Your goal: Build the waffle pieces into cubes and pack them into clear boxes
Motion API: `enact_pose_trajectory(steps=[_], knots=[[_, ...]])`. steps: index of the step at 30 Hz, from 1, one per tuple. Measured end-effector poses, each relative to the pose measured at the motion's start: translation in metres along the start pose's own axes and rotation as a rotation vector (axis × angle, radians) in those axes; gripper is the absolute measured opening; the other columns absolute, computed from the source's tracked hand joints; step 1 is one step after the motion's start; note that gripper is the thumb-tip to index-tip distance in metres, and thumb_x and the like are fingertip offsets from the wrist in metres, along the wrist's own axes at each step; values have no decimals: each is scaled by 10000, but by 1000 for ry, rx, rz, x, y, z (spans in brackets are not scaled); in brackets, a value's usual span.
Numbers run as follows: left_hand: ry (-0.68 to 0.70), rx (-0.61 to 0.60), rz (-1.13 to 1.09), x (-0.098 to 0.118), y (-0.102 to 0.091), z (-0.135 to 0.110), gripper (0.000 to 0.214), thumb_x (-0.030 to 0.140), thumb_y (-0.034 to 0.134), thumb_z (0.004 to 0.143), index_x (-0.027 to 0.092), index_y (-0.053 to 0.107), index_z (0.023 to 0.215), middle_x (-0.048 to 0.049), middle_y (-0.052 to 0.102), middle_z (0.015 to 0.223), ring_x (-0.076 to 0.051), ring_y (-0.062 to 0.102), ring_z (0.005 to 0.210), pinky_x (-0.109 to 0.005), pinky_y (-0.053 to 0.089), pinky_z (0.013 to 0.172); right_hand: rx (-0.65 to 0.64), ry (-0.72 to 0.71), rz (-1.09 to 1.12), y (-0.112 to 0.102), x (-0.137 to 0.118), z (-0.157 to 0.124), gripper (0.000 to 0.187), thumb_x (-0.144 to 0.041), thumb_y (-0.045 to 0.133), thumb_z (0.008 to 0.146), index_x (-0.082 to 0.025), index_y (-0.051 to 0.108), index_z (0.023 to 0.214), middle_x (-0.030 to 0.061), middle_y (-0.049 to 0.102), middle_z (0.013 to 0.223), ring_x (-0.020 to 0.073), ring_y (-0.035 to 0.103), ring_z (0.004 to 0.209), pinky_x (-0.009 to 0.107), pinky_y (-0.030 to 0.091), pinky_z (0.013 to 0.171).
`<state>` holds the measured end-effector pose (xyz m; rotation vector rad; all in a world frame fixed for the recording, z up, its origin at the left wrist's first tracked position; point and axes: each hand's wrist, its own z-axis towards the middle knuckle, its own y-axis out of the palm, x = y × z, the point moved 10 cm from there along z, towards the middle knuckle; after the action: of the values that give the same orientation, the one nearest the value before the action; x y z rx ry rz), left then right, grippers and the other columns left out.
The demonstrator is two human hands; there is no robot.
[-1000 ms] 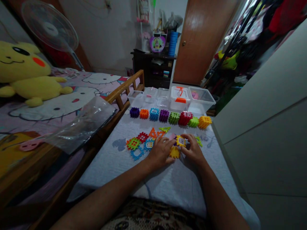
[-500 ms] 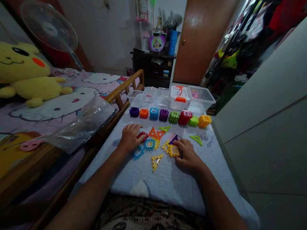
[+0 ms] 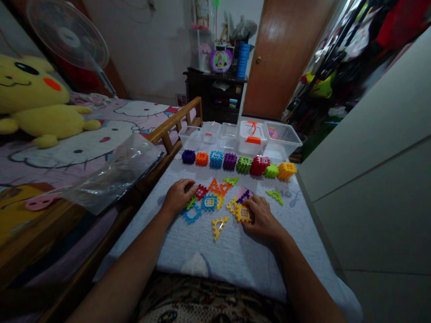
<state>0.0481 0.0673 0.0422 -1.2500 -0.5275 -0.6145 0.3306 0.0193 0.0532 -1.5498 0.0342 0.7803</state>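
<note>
Flat plastic interlocking tiles lie scattered on a white-covered table [image 3: 235, 255]. My left hand [image 3: 178, 196] rests curled over the left end of the pile, its fingers on a green tile [image 3: 191, 202] beside a red tile [image 3: 201, 191]. My right hand [image 3: 261, 217] grips a yellow square tile [image 3: 243, 214] against the table. Between my hands lie a blue window tile [image 3: 209, 202], an orange triangle [image 3: 214, 186] and a yellow triangle [image 3: 219, 224]. A row of several built cubes [image 3: 235, 163] stands behind them.
Clear plastic boxes [image 3: 251, 137] stand at the table's far end. A wooden bed rail [image 3: 171, 128] and a clear plastic bag [image 3: 114, 175] border the left side. A yellow plush toy [image 3: 37, 101] lies on the bed. A grey wall panel [image 3: 370, 179] runs along the right.
My hands were together on one yellow piece. The left hand has moved left onto the tiles at the pile's end, and the right hand has brought the yellow tile down to the table.
</note>
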Motion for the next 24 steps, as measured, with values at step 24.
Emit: enact_pose_trajectory(steps=[24], knots=[[-67,-21,-84,-12,3,1,387,531,548,837,187,684,951,-74,716,982,-231,664,893,-359,533,868,148,225,-180,-22,63,-4,402,-360,694,748,-213,649,1119,97,587,1091,292,502,1042,425,378,885]])
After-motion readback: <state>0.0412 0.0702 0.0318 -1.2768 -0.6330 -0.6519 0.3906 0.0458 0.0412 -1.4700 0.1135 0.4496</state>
